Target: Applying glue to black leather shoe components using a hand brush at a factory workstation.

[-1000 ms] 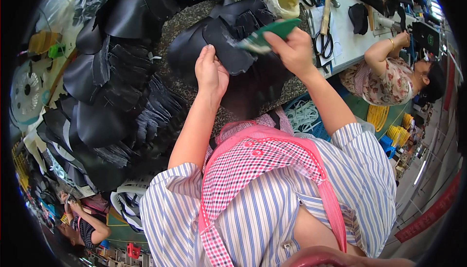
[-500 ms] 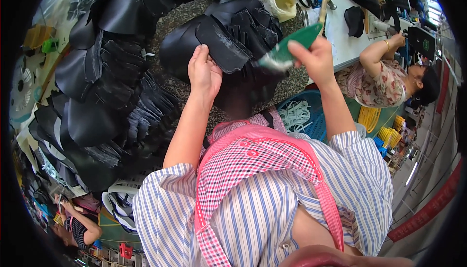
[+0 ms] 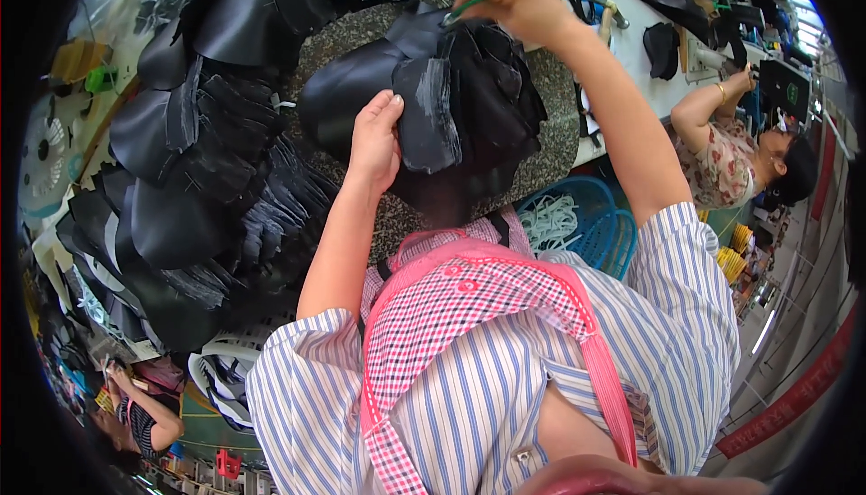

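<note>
In front of me lies a stack of black leather shoe-upper pieces [image 3: 343, 89] on a speckled stone-like slab [image 3: 388, 215]. My left hand [image 3: 373, 143] pinches the near-left edge of the top black piece [image 3: 426, 121], thumb and fingers closed together. Whitish streaks run along that piece's right side. My right hand [image 3: 519, 6] is closed around a green brush [image 3: 471, 8] at the far edge of the stack. Only a thin green part of the brush shows, its tip against the black leather; the fingers cover the rest.
Overlapping piles of black pieces [image 3: 176, 215] fill the left side. Near my right forearm sits a blue basket [image 3: 591, 215] with pale strips [image 3: 548, 223]. A hammer [image 3: 613, 13] lies at the far right. One co-worker [image 3: 731, 157] is at the right, another [image 3: 149, 409] lower left.
My right hand has swung far and to the left with the brush, from the stack's right side to its far edge. The top black piece now lies turned more upright, still in my left hand.
</note>
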Action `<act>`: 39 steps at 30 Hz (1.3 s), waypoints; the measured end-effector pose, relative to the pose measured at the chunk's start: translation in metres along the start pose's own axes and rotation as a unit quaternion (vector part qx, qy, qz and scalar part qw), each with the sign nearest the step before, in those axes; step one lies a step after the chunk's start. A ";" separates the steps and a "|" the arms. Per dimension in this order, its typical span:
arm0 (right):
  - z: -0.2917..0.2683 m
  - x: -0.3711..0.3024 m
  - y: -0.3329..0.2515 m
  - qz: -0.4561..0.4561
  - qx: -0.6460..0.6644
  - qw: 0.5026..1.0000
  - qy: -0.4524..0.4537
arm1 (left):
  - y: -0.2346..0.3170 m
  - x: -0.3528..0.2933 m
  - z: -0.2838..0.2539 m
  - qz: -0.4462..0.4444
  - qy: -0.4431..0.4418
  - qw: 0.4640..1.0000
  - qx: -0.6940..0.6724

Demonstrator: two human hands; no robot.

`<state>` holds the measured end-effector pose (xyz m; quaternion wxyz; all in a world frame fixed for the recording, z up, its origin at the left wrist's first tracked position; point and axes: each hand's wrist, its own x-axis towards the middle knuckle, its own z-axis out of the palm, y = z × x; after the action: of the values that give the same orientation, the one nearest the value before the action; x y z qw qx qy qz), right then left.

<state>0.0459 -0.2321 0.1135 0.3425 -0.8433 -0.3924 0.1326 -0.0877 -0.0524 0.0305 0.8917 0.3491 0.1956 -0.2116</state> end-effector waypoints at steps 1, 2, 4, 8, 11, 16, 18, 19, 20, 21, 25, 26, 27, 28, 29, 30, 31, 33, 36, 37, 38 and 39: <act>-0.008 0.006 -0.003 -0.011 0.009 1.000 0.022 | 0.001 -0.003 -0.005 -0.012 0.008 1.000 -0.001; -0.008 0.006 -0.015 -0.017 0.147 0.989 0.023 | 0.002 -0.005 -0.008 -0.010 0.015 1.000 -0.001; 0.009 0.005 -0.030 -0.019 0.160 0.985 -0.067 | 0.006 -0.006 -0.008 -0.004 0.017 1.000 -0.008; 0.012 0.002 0.004 0.075 0.097 0.990 0.070 | 0.013 -0.007 -0.010 -0.001 0.008 1.000 -0.006; -0.016 -0.021 0.013 0.098 0.133 0.959 0.230 | 0.047 -0.019 -0.007 0.083 0.031 0.994 0.061; -0.013 -0.070 0.041 0.214 -0.050 0.885 0.411 | 0.184 -0.064 0.003 0.379 0.304 0.789 0.376; -0.002 -0.082 0.046 0.272 -0.075 0.872 0.400 | 0.234 -0.082 -0.021 0.365 0.317 0.801 0.353; 0.009 -0.078 0.049 0.283 -0.041 0.862 0.418 | 0.235 -0.080 0.001 0.453 0.294 0.780 0.315; 0.016 -0.082 0.058 0.288 -0.041 0.857 0.425 | 0.246 -0.075 -0.001 0.457 0.268 0.780 0.334; 0.026 -0.086 0.071 0.284 -0.083 0.853 0.429 | 0.256 -0.071 -0.005 0.459 0.241 0.778 0.354; 0.033 -0.093 0.095 0.296 -0.034 0.854 0.426 | 0.232 -0.001 0.004 0.455 0.379 0.458 0.663; 0.022 -0.096 0.074 0.286 0.069 0.830 0.474 | 0.214 0.038 -0.014 0.448 0.333 0.447 0.699; 0.019 -0.103 0.082 0.236 0.021 0.828 0.507 | 0.210 0.058 -0.040 0.411 0.291 0.538 0.676; 0.025 -0.104 0.079 0.201 -0.003 0.851 0.486 | 0.192 0.070 -0.050 0.336 0.296 0.627 0.638; 0.032 -0.102 0.075 0.160 -0.024 0.872 0.462 | 0.177 0.071 -0.056 0.257 0.303 0.704 0.589; 0.029 -0.110 0.075 0.165 -0.029 0.871 0.461 | 0.160 0.073 -0.057 0.312 0.319 0.626 0.639; 0.026 -0.121 0.078 0.158 0.049 0.878 0.450 | 0.145 0.070 -0.054 0.364 0.332 0.540 0.682; 0.023 -0.150 0.090 0.226 0.172 0.802 0.526 | 0.110 0.045 -0.019 0.415 0.287 0.598 0.622; 0.011 -0.164 0.084 0.360 0.069 0.852 0.374 | 0.049 0.008 -0.014 0.271 0.152 0.684 0.660; 0.012 -0.157 0.076 0.348 0.125 0.858 0.356 | 0.022 0.004 -0.025 0.216 0.149 0.756 0.600; 0.015 -0.144 0.064 0.319 0.213 0.840 0.384 | 0.007 -0.002 -0.029 0.203 0.160 0.756 0.601; 0.012 -0.138 0.055 0.289 0.239 0.839 0.395 | -0.004 -0.003 -0.027 0.192 0.162 0.760 0.600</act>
<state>-0.0191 -0.3557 0.0609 0.6052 -0.7914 0.0816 -0.0287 -0.0976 -0.0352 0.0116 0.4766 0.8720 0.0995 -0.0504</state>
